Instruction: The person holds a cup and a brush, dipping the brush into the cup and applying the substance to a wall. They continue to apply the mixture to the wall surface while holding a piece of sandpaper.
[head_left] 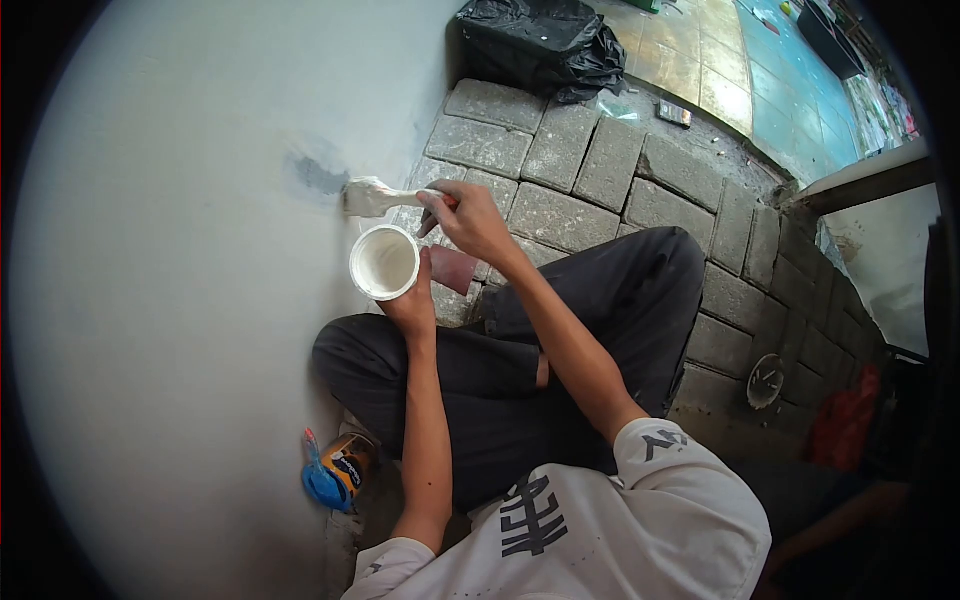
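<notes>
My left hand [412,305] is closed around a white tub [385,263] with pale paint inside, its open top facing me. In my right hand [465,215] is a paintbrush [378,197], gripped by the handle, with its bristles coated white. The bristle end is at the wall [200,250], right beside a dark grey patch [322,173] on its surface. A reddish-brown sheet [453,269], possibly sandpaper, is on the pavers just behind the tub.
Grey paving blocks [560,220] cover the ground. A black plastic bag [540,45] stands by the wall. Near my knee is a yellow-and-black container [350,462] with a blue lid [325,487]. A clear plastic cup [766,381] lies to the right.
</notes>
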